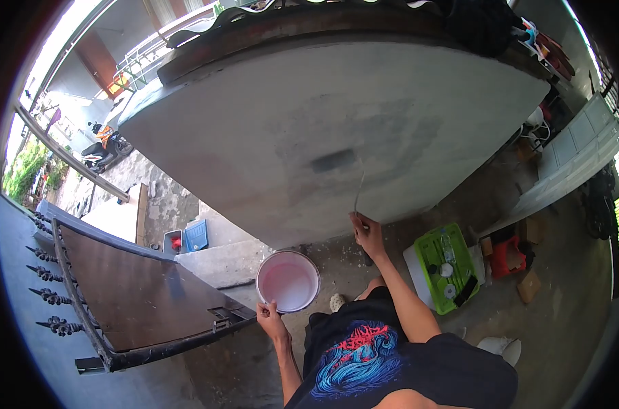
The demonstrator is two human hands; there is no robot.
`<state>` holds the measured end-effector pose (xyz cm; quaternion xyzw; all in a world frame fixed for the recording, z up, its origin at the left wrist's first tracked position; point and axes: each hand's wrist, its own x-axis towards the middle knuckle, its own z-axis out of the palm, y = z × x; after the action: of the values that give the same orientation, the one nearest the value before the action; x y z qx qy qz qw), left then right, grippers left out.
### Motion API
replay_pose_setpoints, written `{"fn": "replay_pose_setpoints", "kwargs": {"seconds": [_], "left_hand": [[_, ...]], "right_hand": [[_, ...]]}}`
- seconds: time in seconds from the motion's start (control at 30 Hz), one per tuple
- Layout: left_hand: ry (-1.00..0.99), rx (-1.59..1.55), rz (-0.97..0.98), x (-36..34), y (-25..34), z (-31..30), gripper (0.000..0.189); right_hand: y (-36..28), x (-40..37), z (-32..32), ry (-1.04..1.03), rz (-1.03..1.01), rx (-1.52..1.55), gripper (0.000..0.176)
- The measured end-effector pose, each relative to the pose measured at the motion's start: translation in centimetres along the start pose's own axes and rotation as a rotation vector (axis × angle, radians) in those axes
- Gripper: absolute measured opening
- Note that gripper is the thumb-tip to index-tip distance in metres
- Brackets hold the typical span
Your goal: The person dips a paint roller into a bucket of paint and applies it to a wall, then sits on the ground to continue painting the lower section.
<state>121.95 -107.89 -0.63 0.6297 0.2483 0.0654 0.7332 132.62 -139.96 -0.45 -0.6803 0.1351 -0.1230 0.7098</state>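
Note:
My right hand [368,233] is closed around the handle of a paint roller [361,183], whose thin bent rod reaches up to the grey wall [255,136]. The rod's upper end meets the wall beside a dark grey rectangular patch. Down on the left, my left hand [271,320] grips the rim of a round bucket [289,262] with pale pinkish-white paint inside. Around the dark patch, the wall shows uneven, smeared grey areas.
A green-topped box [446,273] holding a bottle and small items stands to the right, near a red plastic piece [507,258]. At left is a dark metal gate [139,293] with spikes. Beyond it are a blue tray [196,235] and a parked motorbike [106,146].

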Motion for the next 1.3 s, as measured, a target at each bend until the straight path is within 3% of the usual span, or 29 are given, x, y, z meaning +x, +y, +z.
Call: {"fn": "replay_pose_setpoints", "kwargs": {"seconds": [0.23,0.53,0.67,0.83,1.07,1.13,1.3], "left_hand": [[-0.041,-0.019,0.02,-0.3,0.2,-0.1,0.024],[-0.003,-0.004,-0.026,-1.8,1.3,1.1,0.03],[-0.036,-0.009,-0.023,-1.5,0.9,1.1,0.03],[-0.048,-0.023,0.0,-1.9,1.5,1.3,0.03],[-0.063,0.008,-0.015,-1.3,0.9,0.6,0.028],[-0.071,0.027,-0.022,-1.3,1.2,0.9,0.028],[-0.095,-0.029,-0.019,-0.6,1.8,2.1,0.027]], "right_hand": [[5.5,-1.7,-2.3,0.058,0.314,0.062,0.034],[2.6,-1.8,-1.3,0.01,0.266,0.233,0.037],[3.5,-1.6,-1.9,0.004,0.279,0.167,0.037],[5.3,-1.2,-2.0,0.089,0.43,0.149,0.038],[0.0,-2.0,-2.3,0.031,0.383,0.203,0.041],[-2.4,-2.2,-1.9,0.018,0.281,0.27,0.032],[-7.0,-1.6,-3.6,0.116,0.12,0.28,0.036]]}}
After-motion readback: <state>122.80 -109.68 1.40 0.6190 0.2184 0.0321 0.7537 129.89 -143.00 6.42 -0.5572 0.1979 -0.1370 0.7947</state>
